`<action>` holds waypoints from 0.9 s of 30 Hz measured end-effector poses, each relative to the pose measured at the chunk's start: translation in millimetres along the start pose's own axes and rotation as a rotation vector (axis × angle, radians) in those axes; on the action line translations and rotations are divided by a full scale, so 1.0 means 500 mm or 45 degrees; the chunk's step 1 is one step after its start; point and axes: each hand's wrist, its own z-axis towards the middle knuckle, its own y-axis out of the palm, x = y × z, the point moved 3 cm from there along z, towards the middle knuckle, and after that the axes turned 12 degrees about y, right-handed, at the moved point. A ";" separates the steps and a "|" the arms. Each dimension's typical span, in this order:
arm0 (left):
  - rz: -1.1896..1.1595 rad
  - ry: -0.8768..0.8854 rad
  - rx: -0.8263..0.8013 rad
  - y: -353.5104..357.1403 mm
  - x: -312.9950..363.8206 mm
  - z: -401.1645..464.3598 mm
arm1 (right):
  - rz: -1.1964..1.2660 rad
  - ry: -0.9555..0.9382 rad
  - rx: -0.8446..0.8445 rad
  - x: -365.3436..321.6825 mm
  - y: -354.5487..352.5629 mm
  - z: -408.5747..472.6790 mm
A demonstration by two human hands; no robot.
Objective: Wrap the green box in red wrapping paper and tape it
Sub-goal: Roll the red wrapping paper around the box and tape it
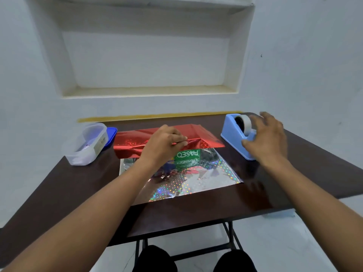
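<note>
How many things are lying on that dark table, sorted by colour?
Red: 1, the red wrapping paper, silver on its inner side
Green: 1, the green box, partly covered by the paper
Blue: 2, the blue tape dispenser with its white tape roll, and a blue lid
Clear: 1, a clear plastic container
Total: 5

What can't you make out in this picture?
Head view only:
- Green box: mostly hidden under red paper and left hand.
- Right hand: blurred; contact with tape dispenser unclear.
- Clear tub: contents too hazy to name.
- Blue lid: mostly behind the tub.
</note>
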 end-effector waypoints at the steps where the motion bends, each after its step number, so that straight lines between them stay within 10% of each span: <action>1: -0.003 0.005 0.000 -0.001 0.000 0.000 | -0.062 0.127 -0.107 0.015 0.006 0.013; 15: -0.013 0.056 0.016 -0.005 -0.006 -0.005 | 0.043 0.466 -0.474 -0.028 0.048 0.009; 21: 0.005 0.059 0.046 -0.002 -0.010 -0.012 | 0.772 0.986 -1.052 -0.043 0.013 0.048; 27: 0.005 0.106 0.095 0.005 -0.011 -0.018 | 0.931 1.101 -1.125 -0.052 0.006 0.070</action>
